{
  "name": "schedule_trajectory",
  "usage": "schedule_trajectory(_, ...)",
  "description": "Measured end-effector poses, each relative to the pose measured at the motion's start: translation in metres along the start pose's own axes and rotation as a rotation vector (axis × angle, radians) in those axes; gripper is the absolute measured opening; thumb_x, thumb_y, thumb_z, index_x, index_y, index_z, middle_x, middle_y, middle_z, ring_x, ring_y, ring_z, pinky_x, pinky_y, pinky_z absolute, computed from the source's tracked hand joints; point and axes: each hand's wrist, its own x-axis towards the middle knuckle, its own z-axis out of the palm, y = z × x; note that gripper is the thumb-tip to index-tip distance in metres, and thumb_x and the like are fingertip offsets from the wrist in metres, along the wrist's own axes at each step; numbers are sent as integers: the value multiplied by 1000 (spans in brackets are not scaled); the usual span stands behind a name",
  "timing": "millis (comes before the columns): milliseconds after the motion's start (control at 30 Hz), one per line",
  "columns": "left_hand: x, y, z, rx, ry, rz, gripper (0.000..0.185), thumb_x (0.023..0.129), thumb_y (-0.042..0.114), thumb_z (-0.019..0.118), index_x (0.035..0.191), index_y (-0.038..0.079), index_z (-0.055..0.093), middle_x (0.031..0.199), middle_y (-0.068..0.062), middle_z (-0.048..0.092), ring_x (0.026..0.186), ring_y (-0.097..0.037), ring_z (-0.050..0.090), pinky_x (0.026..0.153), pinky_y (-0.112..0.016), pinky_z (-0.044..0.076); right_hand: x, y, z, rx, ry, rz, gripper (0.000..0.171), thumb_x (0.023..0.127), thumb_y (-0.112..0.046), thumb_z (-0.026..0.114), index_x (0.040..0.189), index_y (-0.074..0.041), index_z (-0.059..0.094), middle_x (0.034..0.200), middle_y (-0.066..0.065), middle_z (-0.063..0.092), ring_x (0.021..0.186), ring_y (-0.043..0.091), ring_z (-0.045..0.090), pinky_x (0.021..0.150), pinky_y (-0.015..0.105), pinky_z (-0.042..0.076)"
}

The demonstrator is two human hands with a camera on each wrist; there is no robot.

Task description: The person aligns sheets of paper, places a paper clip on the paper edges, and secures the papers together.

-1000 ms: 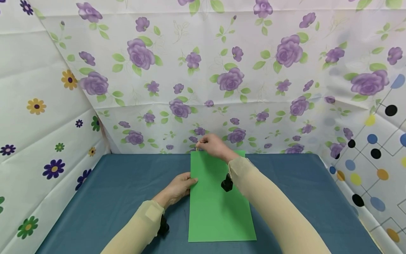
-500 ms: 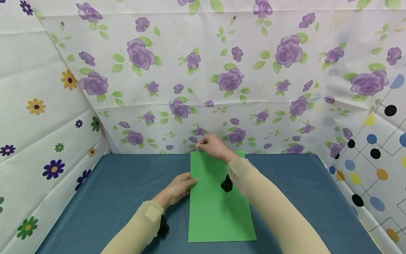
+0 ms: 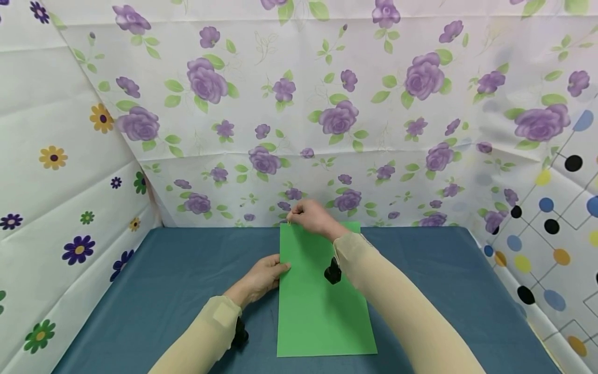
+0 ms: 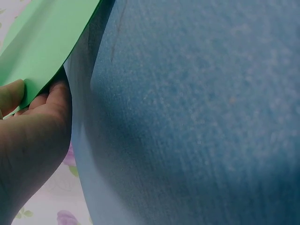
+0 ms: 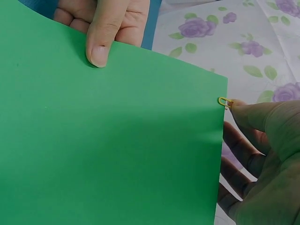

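A green sheet of paper (image 3: pixel 322 311) lies lengthwise before me, its left edge raised by my left hand (image 3: pixel 262 278). In the right wrist view the left thumb (image 5: pixel 99 55) presses on top of the sheet while the fingers go underneath. My right hand (image 3: pixel 312 217) is at the far left corner. It pinches a small yellow paper clip (image 5: pixel 224 101) between thumb and forefinger. The clip's looped end overlaps the paper's edge close to the corner. The other right fingers sit behind that edge, partly hidden by the sheet.
A blue cloth (image 3: pixel 196 270) covers the table. Behind it hangs a white sheet with purple flowers (image 3: pixel 261 114), with patterned sheets at the left and right sides. Black wrist cameras (image 3: pixel 333 271) are strapped below both wrists.
My right hand has shifted slightly down and to the left, bringing the yellow paper clip further over the paper's far edge. The left hand keeps its grip in place.
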Motion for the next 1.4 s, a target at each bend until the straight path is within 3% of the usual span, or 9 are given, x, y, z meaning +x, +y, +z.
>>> schedule_trajectory(200,0,-1,0,-2,0,-3,41,111,14,46,147,-5,45,135,-21,62,119,-33,64,95,-43,57,-1,0,2,1,3,22,50,106,-22,62,63,-14,37,73,-2,51,48,12,26,47,27,26)
schedule_trajectory(267,1,-1,0,-2,0,-4,41,111,14,46,147,-5,45,135,-20,62,119,-33,64,95,-43,57,-1,0,2,2,-5,23,50,106,-21,61,64,-14,36,66,0,39,47,12,25,47,27,26)
schedule_trajectory(333,0,-1,-1,0,2,-6,40,111,14,46,147,-5,46,135,-20,62,118,-33,64,94,-43,57,-1,0,3,5,-5,24,50,106,-21,62,64,-14,36,66,0,44,47,13,25,47,27,26)
schedule_trajectory(467,0,-1,-1,2,0,-5,40,111,14,46,147,-5,46,135,-20,62,118,-33,64,94,-43,57,-2,1,3,7,2,24,47,106,-22,62,66,-12,38,82,5,62,49,13,26,48,28,27)
schedule_trajectory(567,0,-1,-1,-1,-4,-3,40,111,14,46,147,-5,46,135,-20,62,118,-33,64,95,-43,57,-3,1,3,18,13,24,37,106,-24,62,73,-8,54,96,5,68,54,14,36,52,28,34)
schedule_trajectory(700,0,0,0,-5,-7,-4,40,112,13,46,147,-5,46,135,-20,62,119,-33,64,95,-43,56,-5,4,2,60,23,10,18,106,-23,61,107,-8,72,114,4,68,84,16,60,70,32,51)
schedule_trajectory(833,-1,0,0,-5,-4,-7,40,112,14,46,147,-5,46,135,-20,62,119,-33,64,95,-43,56,-10,10,-2,91,19,-5,26,106,-21,60,129,-11,66,128,9,64,114,22,61,88,39,55)
schedule_trajectory(1133,-1,0,1,-6,-2,-3,39,111,13,46,146,-5,47,135,-20,62,119,-33,64,96,-43,56,-21,30,-7,9,-12,-87,49,105,-16,61,153,-19,49,131,14,63,113,21,60,86,41,55)
schedule_trajectory(1400,0,1,1,-5,-2,-5,41,111,14,46,148,-4,45,135,-19,62,119,-32,64,96,-44,56,-27,38,-5,-64,13,-101,55,105,-17,62,156,-27,46,127,3,65,115,19,62,87,40,55)
